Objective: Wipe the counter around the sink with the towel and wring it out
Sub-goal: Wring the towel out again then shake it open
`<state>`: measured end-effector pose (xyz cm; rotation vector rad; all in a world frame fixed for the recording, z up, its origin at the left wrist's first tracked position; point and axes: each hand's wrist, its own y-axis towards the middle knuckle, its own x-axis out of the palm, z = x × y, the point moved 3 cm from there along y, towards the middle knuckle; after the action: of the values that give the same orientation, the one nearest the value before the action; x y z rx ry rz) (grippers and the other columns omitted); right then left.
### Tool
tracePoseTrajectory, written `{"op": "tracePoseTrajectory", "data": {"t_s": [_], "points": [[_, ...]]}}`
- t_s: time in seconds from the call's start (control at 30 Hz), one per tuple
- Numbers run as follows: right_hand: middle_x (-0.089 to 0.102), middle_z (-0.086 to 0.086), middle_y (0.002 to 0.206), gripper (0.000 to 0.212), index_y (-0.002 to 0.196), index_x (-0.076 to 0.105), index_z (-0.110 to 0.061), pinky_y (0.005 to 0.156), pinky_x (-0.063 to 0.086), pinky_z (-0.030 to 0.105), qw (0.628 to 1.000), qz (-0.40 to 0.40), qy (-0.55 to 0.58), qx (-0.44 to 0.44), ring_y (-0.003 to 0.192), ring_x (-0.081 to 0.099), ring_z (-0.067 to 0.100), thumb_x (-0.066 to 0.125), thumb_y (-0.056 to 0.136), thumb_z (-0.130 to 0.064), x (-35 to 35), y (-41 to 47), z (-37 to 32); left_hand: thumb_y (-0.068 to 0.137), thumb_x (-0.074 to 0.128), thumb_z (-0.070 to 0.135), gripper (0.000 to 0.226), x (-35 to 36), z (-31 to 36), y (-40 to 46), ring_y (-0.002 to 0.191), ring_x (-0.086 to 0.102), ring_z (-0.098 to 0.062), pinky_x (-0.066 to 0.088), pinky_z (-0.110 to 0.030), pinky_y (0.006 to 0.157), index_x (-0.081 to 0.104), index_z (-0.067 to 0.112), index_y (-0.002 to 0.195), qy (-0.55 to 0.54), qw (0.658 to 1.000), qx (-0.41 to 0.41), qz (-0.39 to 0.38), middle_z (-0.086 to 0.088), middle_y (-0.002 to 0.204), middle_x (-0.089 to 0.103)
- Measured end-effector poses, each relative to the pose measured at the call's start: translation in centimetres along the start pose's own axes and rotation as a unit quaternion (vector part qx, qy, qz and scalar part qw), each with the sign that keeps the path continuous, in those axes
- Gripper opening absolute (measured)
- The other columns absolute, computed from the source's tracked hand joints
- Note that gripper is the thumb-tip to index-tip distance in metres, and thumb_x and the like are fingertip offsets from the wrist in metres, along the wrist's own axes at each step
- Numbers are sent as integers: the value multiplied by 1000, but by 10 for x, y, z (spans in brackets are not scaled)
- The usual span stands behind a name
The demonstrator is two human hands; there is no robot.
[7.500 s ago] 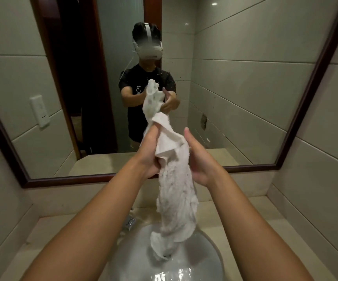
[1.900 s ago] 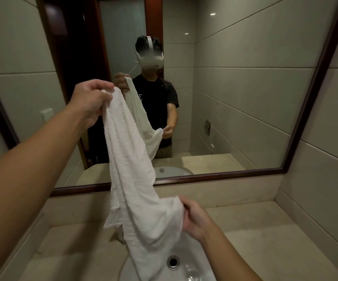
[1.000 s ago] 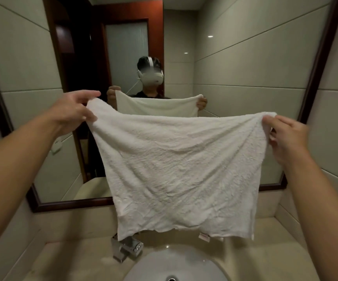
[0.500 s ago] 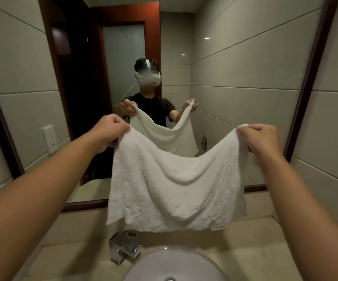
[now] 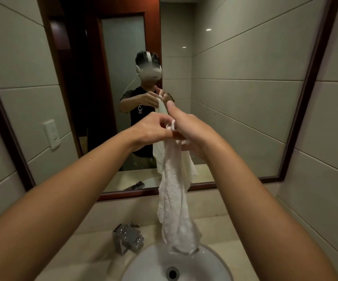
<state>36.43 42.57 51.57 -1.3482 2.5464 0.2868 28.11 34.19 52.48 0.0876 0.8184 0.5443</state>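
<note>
The white towel [image 5: 174, 205] hangs folded in a long narrow drape from both my hands, held up in front of the mirror. Its lower end dangles just above the white sink [image 5: 143, 266]. My left hand [image 5: 154, 131] pinches the top corners from the left. My right hand [image 5: 188, 130] meets it there and grips the same top edge, forefinger pointing up. The beige counter [image 5: 220, 230] runs around the sink, below the towel.
A chrome faucet [image 5: 128, 238] stands behind the sink on the left. The dark-framed mirror [image 5: 245, 98] covers the wall ahead and shows a person with a headset. A tiled wall [image 5: 326, 159] closes the right side. A white wall socket [image 5: 51, 134] appears in the mirror.
My hands came together from wide apart, bringing the two top corners of the spread towel together. The towel now hangs folded and narrow over the sink instead of open.
</note>
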Motion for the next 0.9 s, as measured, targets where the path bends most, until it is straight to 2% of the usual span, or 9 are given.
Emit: {"op": "tracePoseTrajectory", "data": {"t_s": [0.1, 0.17, 0.27, 0.37, 0.43, 0.6, 0.7, 0.77, 0.9], "points": [[56, 8, 139, 84, 146, 46, -15, 104, 46, 50, 999, -40, -18, -2, 121, 57, 29, 39, 89, -77, -1, -2, -6, 77, 80, 25, 20, -8, -5, 0, 89, 66, -19, 56, -46, 84, 73, 18, 94, 95, 994, 31, 54, -3, 89, 71], [66, 6, 126, 75, 132, 60, -13, 97, 50, 42, 998, -56, -21, -21, 112, 63, 24, 43, 91, -73, -3, -4, -5, 81, 77, 14, 9, -14, -8, -1, 86, 67, -17, 57, -43, 82, 75, 18, 89, 103, 991, 38, 74, -2, 85, 71], [76, 3, 103, 47, 103, 77, -16, 85, 54, 32, 994, -56, 7, -94, 100, 71, 19, 56, 93, -57, -11, -8, 3, 83, 74, 12, 8, -24, -11, -4, 88, 67, -19, 57, -37, 82, 77, 18, 88, 43, 996, 23, 74, -3, 87, 72], [77, 7, 100, 22, 92, 78, -15, 81, 53, 31, 975, -12, 107, -195, 96, 72, 18, 67, 93, -34, -26, -9, 20, 86, 69, 8, 11, -36, -14, -9, 94, 65, -21, 55, -37, 84, 76, 14, 91, -40, 992, -10, 117, -7, 95, 71], [75, 4, 104, 7, 91, 76, -21, 81, 50, 28, 975, 19, 72, -208, 94, 69, 10, 75, 86, -27, -31, -3, 40, 88, 65, 5, 13, -43, -18, -11, 100, 64, -24, 55, -38, 85, 75, 8, 96, -101, 986, -28, 128, -12, 105, 69], [71, 10, 113, 20, 93, 76, -26, 101, 50, 46, 985, -94, -67, -132, 107, 65, 26, 85, 75, -28, -4, 9, 98, 89, 62, 3, 14, -59, -24, -13, 91, 65, -18, 52, -28, 73, 75, 10, 92, -174, 975, -21, 137, -5, 96, 70], [70, 4, 113, 30, 103, 68, -25, 89, 53, 34, 983, -61, -16, -170, 98, 65, 16, 84, 78, -20, 3, 13, 109, 90, 60, 2, 13, -68, -32, -15, 87, 65, -18, 52, -29, 75, 73, 5, 93, -204, 970, -26, 132, -5, 90, 69], [68, 10, 110, 38, 108, 61, -28, 80, 52, 28, 982, -57, 28, -176, 91, 65, 15, 83, 79, -18, 6, 18, 113, 90, 59, 2, 12, -73, -35, -19, 80, 65, -14, 51, -26, 71, 71, 3, 92, -221, 967, -18, 122, 0, 79, 69], [68, 18, 95, 40, 112, 59, -23, 72, 53, 34, 980, -75, -7, -183, 79, 63, 15, 81, 81, -12, 17, 24, 120, 94, 48, -2, 18, -76, -36, -25, 50, 57, -1, 47, -15, 56, 61, 2, 83, -242, 964, -12, 112, 12, 46, 56]]}}
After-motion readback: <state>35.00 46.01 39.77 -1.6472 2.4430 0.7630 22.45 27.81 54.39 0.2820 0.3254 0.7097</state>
